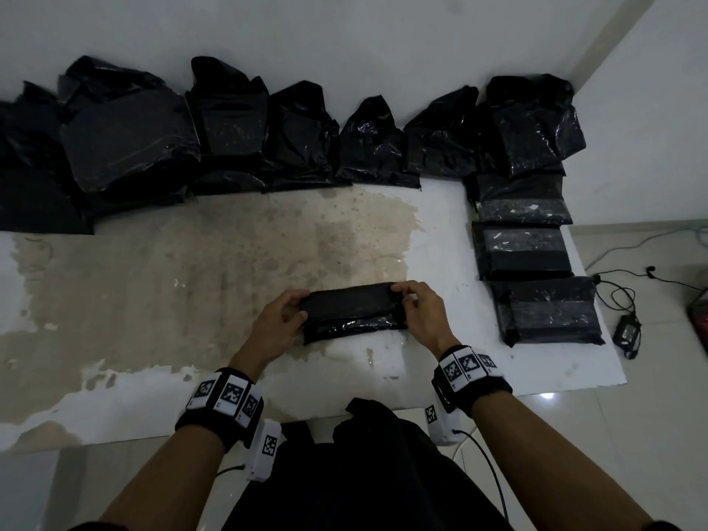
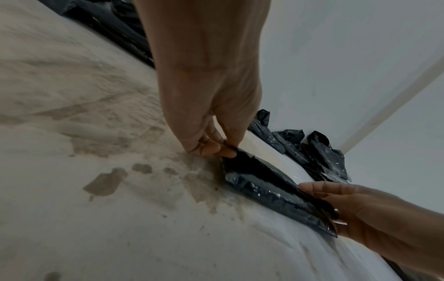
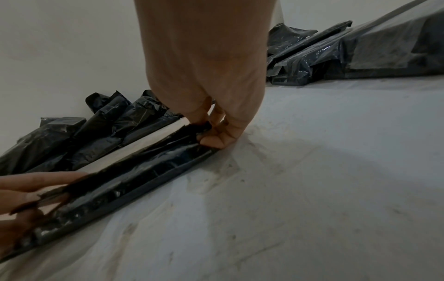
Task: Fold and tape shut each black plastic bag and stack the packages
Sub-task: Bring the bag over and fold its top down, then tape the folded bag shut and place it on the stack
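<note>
Bag (image 1: 352, 310) lies flat on desk (image 1: 153, 285); left hand (image 1: 277, 320) pinches its left end, right hand (image 1: 419, 312) pinches its right end.

Both forearms going bare, each wrist wearing a black wristband (image 1: 214, 419) carrying white blocks with black square tags, white camera pod (image 1: 265, 450) trailing a thin cable

Dim room: white wall (image 1: 344, 28), glossy tiled floor (image 1: 574, 454) (cables trailing).

You are pinching the folded black bag (image 1: 354, 312) at both ends, left hand (image 1: 281, 320) and right hand (image 1: 419, 314), on the table (image 1: 191, 300).
</note>
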Tool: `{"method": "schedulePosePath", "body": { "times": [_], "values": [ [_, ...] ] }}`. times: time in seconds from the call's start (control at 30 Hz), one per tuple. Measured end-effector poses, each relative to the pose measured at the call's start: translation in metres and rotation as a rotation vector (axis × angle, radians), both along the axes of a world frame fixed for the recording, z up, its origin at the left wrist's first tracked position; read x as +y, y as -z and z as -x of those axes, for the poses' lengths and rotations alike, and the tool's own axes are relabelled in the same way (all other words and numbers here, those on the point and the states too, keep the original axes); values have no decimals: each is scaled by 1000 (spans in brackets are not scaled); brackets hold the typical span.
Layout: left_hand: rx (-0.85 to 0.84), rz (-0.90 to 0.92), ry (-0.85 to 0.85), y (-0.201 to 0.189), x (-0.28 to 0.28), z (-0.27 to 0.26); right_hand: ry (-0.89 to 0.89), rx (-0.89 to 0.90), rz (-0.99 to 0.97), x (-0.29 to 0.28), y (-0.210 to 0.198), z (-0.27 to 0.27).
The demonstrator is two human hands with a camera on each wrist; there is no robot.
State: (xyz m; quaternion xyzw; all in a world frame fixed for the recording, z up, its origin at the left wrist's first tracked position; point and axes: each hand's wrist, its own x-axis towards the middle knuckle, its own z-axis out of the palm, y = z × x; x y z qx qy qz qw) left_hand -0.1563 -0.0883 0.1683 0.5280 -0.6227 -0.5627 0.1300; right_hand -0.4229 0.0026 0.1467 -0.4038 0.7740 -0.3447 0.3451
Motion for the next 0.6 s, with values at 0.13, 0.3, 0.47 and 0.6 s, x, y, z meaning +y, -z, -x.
{"method": "schedulePosePath", "body": {
  "times": [0.13, 0.3, 0.47, 0.6],
  "values": [
    [-25, 65, 11, 5, -2, -3, 2, 2, 25, 6, 7, -6],
    [-419, 415, 26, 14, 13, 6, -7, 15, 48, 7, 6, -9],
    [-333, 871, 366, 11, 35, 46, -18, 60, 77, 8, 7, -10],
    [-469, 913, 682, 40, 45, 54, -35, 75, 99, 8, 8, -8]
  ]
}}
